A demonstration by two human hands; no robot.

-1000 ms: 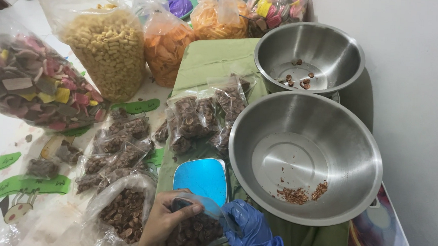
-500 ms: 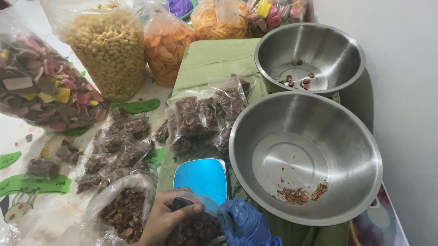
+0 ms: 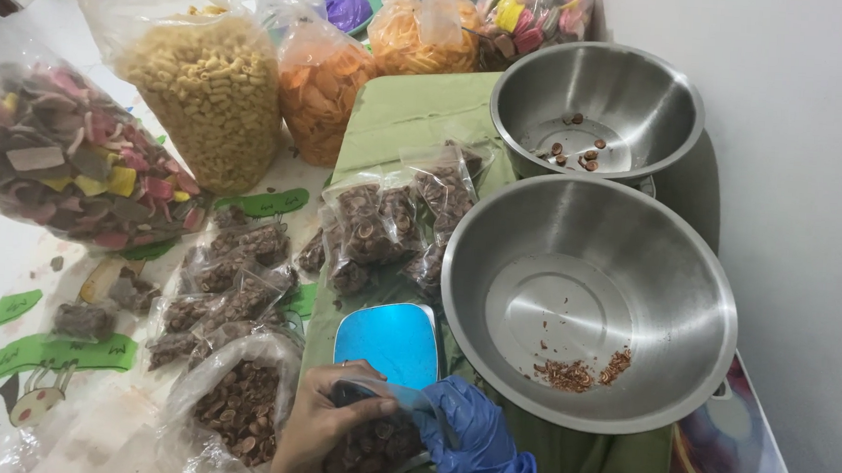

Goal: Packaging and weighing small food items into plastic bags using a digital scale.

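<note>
My bare left hand (image 3: 315, 428) and my right hand (image 3: 473, 441), in a blue glove, together grip the mouth of a small clear bag of brown ring-shaped snacks (image 3: 372, 445) at the bottom edge of the view. The bag sits just in front of a small scale with a blue top (image 3: 387, 342). Left of my hands lies a larger open bag of the same brown snacks (image 3: 239, 405). Several small filled packets (image 3: 373, 226) lie on the green cloth beyond the scale.
A large steel bowl (image 3: 633, 228) with crumbs stands to the right, a smaller steel bowl (image 3: 640, 85) behind it. Big bags of yellow tube snacks (image 3: 207, 101), orange chips (image 3: 318, 87) and multicoloured chips (image 3: 60, 165) stand at the left and back. More small packets (image 3: 226, 284) lie on the floor mat.
My hands have shifted slightly on the bag's mouth, the right hand a little lower. Nothing else has moved.
</note>
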